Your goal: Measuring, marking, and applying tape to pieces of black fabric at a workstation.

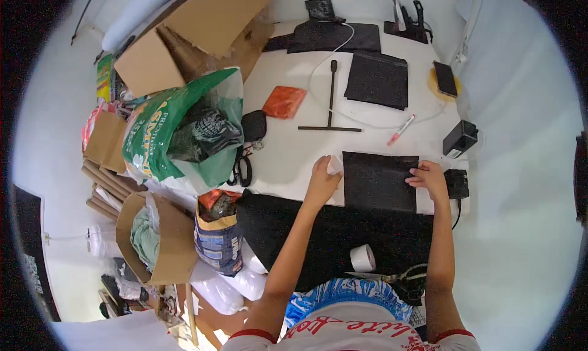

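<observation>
A black rectangular sheet [380, 184] lies flat on the white table in front of me. My left hand [323, 182] is just left of the sheet, its thumb and fingers closed on a small white piece [334, 165] that looks like paper or tape. At the sheet's right edge is my right hand [430, 178], fingers apart and fingertips resting on the black surface. A wide black cloth [294, 225] covers the near side of the table, under my forearms. On it stands a white tape roll [363, 258], with scissors [395, 277] partly visible close to my body.
Farther back lie a stack of black sheets [378, 79], a T-shaped rod tool [331, 100], a red packet [284, 101] and a marker [402, 130]. A phone [445, 79] rests on a yellowish tape roll. Knives [407, 23] stand far right; a green bag [153, 130] and cardboard boxes crowd the left.
</observation>
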`<action>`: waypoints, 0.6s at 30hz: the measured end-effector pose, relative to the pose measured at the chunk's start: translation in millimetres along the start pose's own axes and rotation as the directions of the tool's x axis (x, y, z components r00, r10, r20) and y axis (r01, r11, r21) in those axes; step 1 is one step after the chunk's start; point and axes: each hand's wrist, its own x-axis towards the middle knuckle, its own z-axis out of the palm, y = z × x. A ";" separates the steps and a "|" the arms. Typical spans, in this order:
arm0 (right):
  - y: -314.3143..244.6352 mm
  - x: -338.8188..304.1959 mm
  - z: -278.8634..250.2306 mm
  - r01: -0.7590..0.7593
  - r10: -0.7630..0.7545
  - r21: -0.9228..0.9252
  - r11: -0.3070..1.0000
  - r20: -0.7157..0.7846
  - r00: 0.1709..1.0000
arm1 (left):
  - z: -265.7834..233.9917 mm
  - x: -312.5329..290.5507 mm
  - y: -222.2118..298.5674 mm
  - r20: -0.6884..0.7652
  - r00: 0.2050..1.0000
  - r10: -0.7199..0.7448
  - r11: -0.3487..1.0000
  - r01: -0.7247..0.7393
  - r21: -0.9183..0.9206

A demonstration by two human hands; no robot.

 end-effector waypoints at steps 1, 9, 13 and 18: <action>1.4 0.2 -6.6 -0.001 0.001 0.001 1.000 -0.014 1.000 | 6.4 -0.4 1.4 -0.036 0.998 0.042 0.999 -0.042 -0.003; 16.1 0.6 -26.0 0.097 -0.096 0.095 0.991 -0.008 0.995 | 21.7 29.0 8.7 0.185 0.981 -0.064 0.877 0.143 -0.459; 15.4 2.9 -31.3 0.072 -0.071 0.128 0.989 -0.014 0.997 | 25.7 42.3 11.7 0.213 0.977 -0.032 0.927 0.109 -0.358; 7.7 9.5 -35.1 0.085 -0.087 0.068 0.994 0.035 0.996 | 27.2 57.5 10.2 0.241 0.970 -0.019 0.942 0.099 -0.322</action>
